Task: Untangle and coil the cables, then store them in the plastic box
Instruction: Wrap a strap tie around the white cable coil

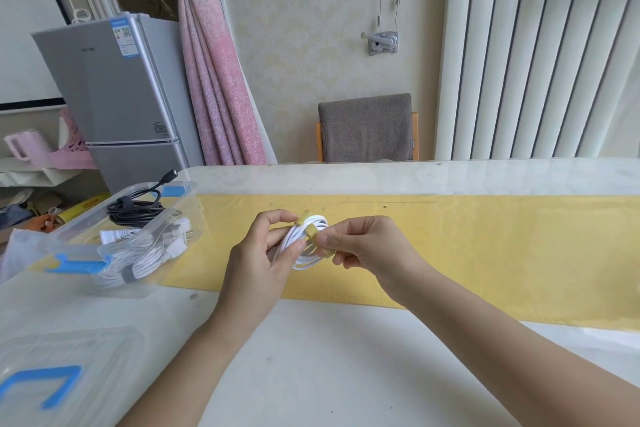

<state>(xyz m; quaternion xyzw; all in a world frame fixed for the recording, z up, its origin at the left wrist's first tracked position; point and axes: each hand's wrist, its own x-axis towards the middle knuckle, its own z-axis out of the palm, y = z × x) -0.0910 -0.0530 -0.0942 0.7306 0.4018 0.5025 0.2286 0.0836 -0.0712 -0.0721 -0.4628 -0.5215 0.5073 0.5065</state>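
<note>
Left grip: your left hand (263, 253) is closed on the coil (304, 262). The fingers curl round its left side, and thumb and forefinger pinch at the top, beside the strap's upper end.
Right grip: your right hand (363, 246) is clamped on the strap (311, 230). Thumb and forefinger pinch it against the coil's right side, with the other fingers curled beneath.
Coil: white cable wound in a small loop, held between both hands in the air above the table, clear of the surface.
Strap: yellow band, wrapped across the top of the coil. Whether it is fully fastened cannot be told.
Surface below: the hands hang over the near edge of a yellow runner (485, 246) that crosses the white table (311, 357).
Box: clear plastic with blue latches, open, standing on the table to your left (188, 215), apart from the hands.
Box contents: one black cable (135, 210), coiled, at the far end with its plug sticking up over the rim. White cables (138, 253), bundled, fill the near part, one with a grey tie.
Lid: clear with a blue handle, lying flat at the near left corner of the table (69, 357), apart from the box.
Beyond the table: a grey fridge (114, 87) at far left, a pink curtain (211, 73) beside it, and a grey chair (367, 128) against the wall.
</note>
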